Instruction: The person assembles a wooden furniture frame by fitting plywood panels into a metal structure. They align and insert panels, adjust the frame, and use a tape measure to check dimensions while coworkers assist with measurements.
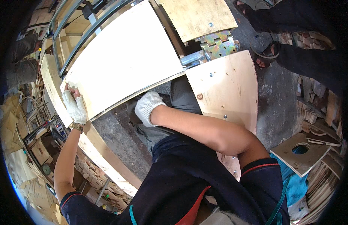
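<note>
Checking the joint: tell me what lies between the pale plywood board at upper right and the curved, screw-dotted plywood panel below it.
The head view shows a brassy metal hinge and a silvery metal tube between them.

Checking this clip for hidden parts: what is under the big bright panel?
At its near edge, a grey trouser leg disappears from view; the right hand is close by, fingers hidden. The panel covers whatever lies deeper.

What, if anything, the right grip point(148, 108) holds is hidden.

Left hand point(75, 108) — at pale panel point(127, 60)
</note>
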Demonstrator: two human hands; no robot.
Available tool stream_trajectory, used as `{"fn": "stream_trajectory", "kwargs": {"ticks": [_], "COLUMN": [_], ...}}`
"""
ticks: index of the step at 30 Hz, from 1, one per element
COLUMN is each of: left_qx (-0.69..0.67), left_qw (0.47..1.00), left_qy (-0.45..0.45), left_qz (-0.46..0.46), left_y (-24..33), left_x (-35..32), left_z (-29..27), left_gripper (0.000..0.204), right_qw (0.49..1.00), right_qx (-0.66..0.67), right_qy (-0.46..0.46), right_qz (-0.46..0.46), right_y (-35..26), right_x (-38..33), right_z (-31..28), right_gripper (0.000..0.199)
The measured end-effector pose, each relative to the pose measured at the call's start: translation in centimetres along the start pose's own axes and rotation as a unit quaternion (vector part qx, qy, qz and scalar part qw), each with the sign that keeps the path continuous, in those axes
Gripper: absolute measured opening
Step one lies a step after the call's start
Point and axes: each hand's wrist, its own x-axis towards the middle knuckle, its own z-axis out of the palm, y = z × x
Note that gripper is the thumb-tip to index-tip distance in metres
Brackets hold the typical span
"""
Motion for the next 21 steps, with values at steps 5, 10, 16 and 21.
{"fn": "stream_trajectory", "kwargs": {"ticks": [5, 10, 16, 21], "left_qx": [-0.012, 0.018, -0.012, -0.018], "left_qw": [0.999, 1.0, 0.999, 0.999], "left_qy": [-0.012, 0.003, -0.005, -0.015], "left_qz": [-0.046, -0.004, -0.033, -0.043], "left_y": [1.1, 1.2, 0.9, 0.6], "left_x": [0.2, 0.4, 0.0, 0.4], "left_z": [-0.2, -0.1, 0.1, 0.1], "left_gripper": [0.022, 0.023, 0.027, 0.027], "right_qw": [1.0, 0.999, 0.999, 0.999], "right_qx": [-0.011, 0.031, -0.003, 0.016], "right_qy": [-0.021, -0.016, 0.027, 0.031], "right_qz": [0.005, 0.022, 0.021, 0.029], "right_y": [-0.4, 0.0, -0.6, -0.6], "right_x": [-0.5, 0.0, -0.3, -0.3], "right_z": [-0.7, 0.1, 0.7, 0.6], "right_gripper": [0.031, 0.034, 0.022, 0.021]}}
